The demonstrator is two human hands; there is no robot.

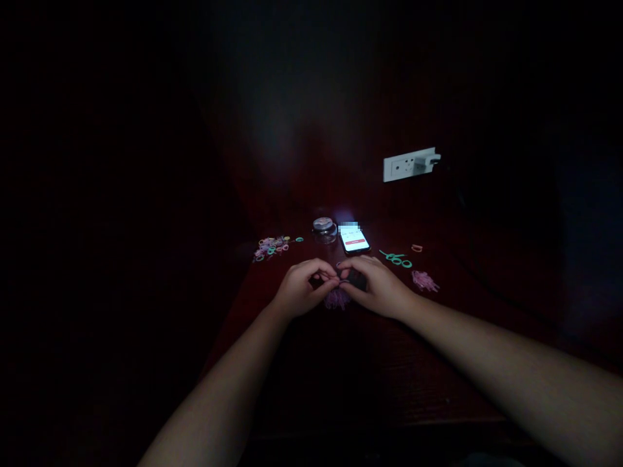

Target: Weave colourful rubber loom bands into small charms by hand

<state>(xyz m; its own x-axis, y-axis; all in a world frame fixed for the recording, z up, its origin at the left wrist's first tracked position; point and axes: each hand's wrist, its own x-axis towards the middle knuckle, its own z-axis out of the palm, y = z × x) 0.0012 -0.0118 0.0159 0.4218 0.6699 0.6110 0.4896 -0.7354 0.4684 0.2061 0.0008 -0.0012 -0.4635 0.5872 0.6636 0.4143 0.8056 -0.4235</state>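
My left hand (310, 285) and my right hand (377, 285) meet over the table, fingertips pinched close together. Between them is a thin purple elastic band (343, 281), partly hidden by the fingers. Just below the fingertips lies a bunch of purple elastic bands (337, 299); whether it is joined to the pinched band I cannot tell. A loose heap of small multicoloured elastic bands (270, 248) lies beyond my left hand. Past my right hand are several green elastic bands (396, 260), a single orange band (417, 248) and a pink bunch of bands (425, 281).
A small clear round jar with a lid (324, 229) stands behind the hands. Beside it lies a phone with a lit screen (355, 239). A white wall socket (407, 165) with a plug is above the dark red table (370, 363). The surroundings are very dark.
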